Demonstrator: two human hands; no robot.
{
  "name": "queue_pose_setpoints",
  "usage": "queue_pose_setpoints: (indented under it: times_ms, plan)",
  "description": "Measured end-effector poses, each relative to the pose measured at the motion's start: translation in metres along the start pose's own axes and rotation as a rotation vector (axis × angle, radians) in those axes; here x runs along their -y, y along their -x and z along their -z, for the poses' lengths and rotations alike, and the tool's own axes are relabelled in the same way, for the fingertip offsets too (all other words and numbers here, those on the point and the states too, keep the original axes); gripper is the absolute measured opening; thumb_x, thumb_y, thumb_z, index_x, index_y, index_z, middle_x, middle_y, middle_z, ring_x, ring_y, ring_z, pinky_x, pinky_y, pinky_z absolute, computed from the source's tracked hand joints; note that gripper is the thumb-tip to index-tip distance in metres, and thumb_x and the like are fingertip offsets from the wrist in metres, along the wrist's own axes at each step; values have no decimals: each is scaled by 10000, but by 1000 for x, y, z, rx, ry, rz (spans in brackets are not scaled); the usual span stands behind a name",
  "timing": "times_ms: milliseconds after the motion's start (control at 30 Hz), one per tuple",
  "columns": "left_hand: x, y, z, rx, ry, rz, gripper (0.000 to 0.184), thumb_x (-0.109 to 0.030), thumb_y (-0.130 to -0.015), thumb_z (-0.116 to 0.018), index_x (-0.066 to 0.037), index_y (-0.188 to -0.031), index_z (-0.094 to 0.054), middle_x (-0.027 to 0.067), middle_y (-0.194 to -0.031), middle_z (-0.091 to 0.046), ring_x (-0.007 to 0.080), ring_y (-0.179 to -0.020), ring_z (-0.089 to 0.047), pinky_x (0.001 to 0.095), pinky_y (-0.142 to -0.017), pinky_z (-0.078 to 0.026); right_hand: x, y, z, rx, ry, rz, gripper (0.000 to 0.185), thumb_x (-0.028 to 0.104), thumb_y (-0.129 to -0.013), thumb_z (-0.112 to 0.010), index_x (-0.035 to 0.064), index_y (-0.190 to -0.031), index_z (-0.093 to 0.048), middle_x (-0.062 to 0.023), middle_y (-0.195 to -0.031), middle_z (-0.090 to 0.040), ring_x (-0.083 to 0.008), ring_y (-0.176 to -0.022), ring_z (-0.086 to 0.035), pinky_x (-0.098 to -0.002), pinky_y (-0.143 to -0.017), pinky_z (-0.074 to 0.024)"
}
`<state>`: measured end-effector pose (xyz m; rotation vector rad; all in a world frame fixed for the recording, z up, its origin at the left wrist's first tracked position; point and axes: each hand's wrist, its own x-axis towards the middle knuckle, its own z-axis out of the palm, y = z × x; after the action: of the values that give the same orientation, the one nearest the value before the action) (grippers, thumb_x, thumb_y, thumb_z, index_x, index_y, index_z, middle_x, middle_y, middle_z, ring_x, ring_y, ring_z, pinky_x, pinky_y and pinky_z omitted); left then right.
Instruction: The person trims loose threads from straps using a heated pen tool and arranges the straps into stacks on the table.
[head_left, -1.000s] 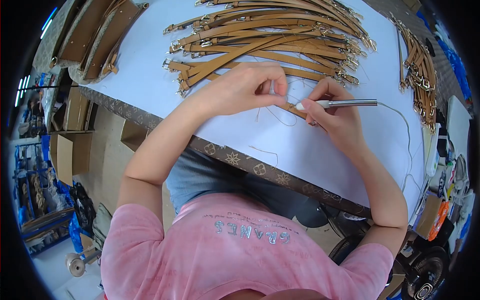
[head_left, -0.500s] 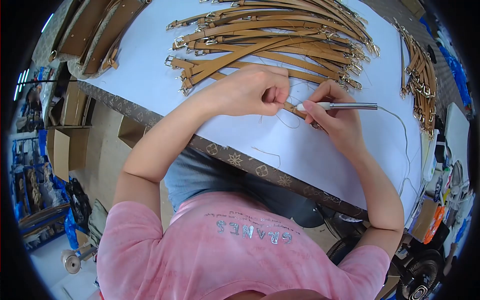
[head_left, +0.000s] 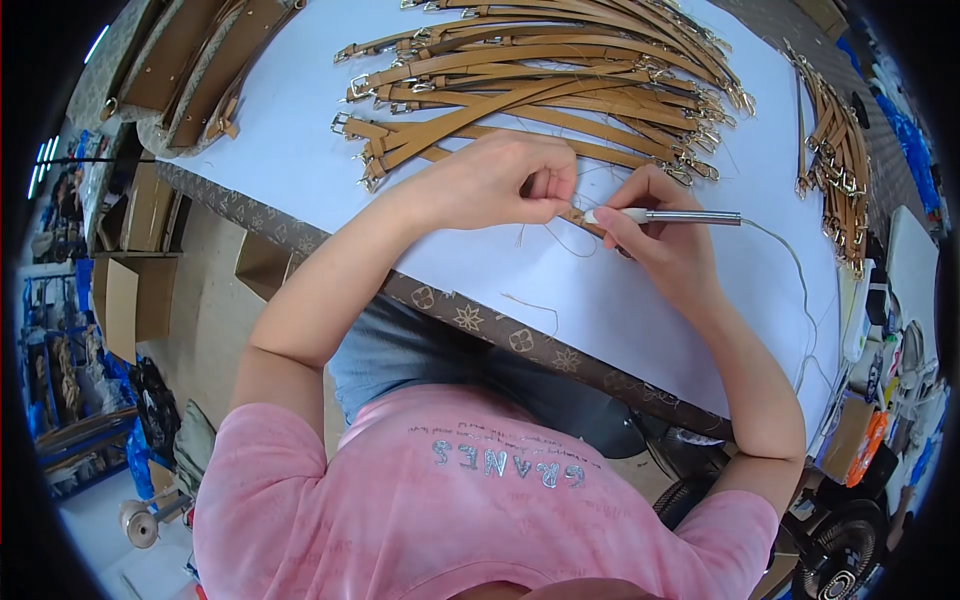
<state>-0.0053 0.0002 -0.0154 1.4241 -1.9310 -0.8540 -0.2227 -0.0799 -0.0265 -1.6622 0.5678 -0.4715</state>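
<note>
Nearer the left hand [head_left: 515, 182] than before, the right hand [head_left: 655, 222] clasps a pen-like tool [head_left: 692, 217]. Curled inward, the left hand apparently pinches a partly hidden tan strap [head_left: 591, 228].

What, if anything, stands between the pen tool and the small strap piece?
Nothing visible: the pen tool in the right hand has its white end right at the small strap piece, held by the left hand. Contact itself is unclear.
</note>
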Motion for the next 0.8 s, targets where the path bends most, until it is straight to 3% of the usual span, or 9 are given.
queue_pose_setpoints:
  times_ms: [133, 267, 367, 533, 633, 800]
  plan:
    - [-1, 1, 2, 8, 25, 23, 119, -100, -797, -679, -40, -799, -576, 34, -662, -549, 151, -586, -509, 309, -560, -422, 0, 0, -1, -1, -8, 9, 160, 108, -881, -701, 58, -855, -551, 5, -750, -594, -42, -663, -586, -179, -526, -372]
    - [-1, -1, 7, -20, 19, 23, 123, -74, -799, -696, -49, -842, -584, 26, -700, -528, 155, -615, -516, 302, -571, -428, 5, 2, 2, -6, -85, -68, 140, 84, -899, -666, 46, -858, -538, -12, -771, -579, -58, -672, -582, -202, -580, -458]
    - [-2, -2, 7, -17, -226, -144, 151, -78, -800, -713, -47, -853, -575, 49, -710, -533, 209, -634, -556, 337, -594, -455, 3, 1, 7, -80, -238, 95, 115, 49, -922, -611, 25, -858, -518, -43, -811, -552, -79, -673, -566, -273, -678, -554]
    - [-21, 2, -2, -88, -590, -146, 192, -133, -794, -720, -33, -879, -580, 104, -785, -613, 327, -725, -603, 392, -629, -475, 26, 6, 15, -173, -305, 272, 95, 16, -929, -568, 9, -859, -504, -65, -841, -524, -95, -665, -550, -345, -763, -589]
    - [-15, 5, -9, -116, -262, -87, 165, -89, -796, -731, -28, -890, -610, 64, -796, -593, 239, -655, -575, 336, -603, -468, 31, 9, 18, -176, -304, 310, 82, -1, -926, -557, 4, -864, -505, -69, -845, -521, -97, -657, -545, -337, -749, -588]
    - [-11, 2, -9, -19, -64, -46, 164, -130, -777, -725, -50, -908, -668, 107, -782, -626, 279, -720, -619, 366, -619, -476, 19, 7, 13, -102, -278, 217, 87, 9, -921, -571, 4, -861, -508, -62, -829, -522, -94, -654, -548, -328, -772, -584]
